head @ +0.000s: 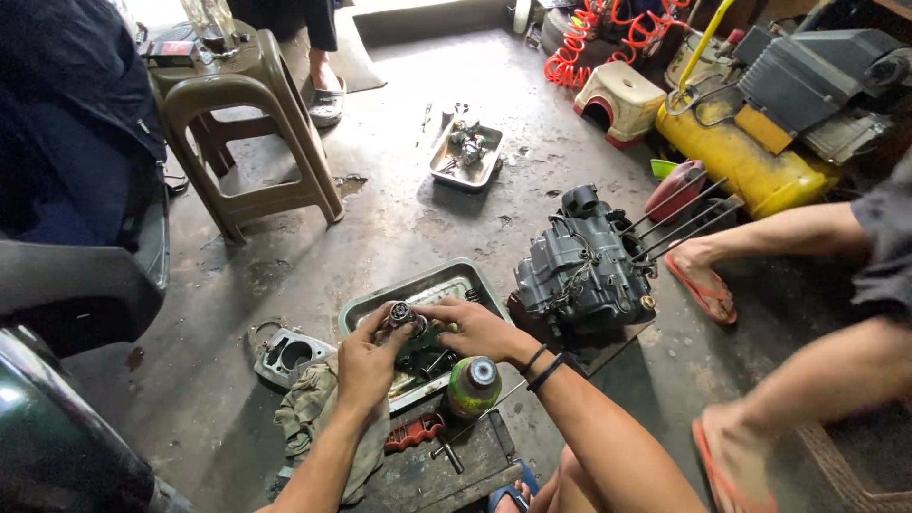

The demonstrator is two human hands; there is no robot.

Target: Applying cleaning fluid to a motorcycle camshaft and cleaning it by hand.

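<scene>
A grey metal cylinder block (288, 355) lies on the concrete floor (399, 218) at left. Both hands, the left hand (366, 359) and right hand (475, 329), pinch a small greasy metal engine part (403, 315) above a rectangular steel tray (418, 290). Rightward sits a dark grey engine casing (579, 271).

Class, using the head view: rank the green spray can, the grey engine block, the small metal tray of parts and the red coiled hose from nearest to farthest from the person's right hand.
From the right hand:
1. Green spray can, just below the hand.
2. Grey engine block, to its right on the floor.
3. Small metal tray of parts, farther up the floor.
4. Red coiled hose, at the top, farthest.
</scene>
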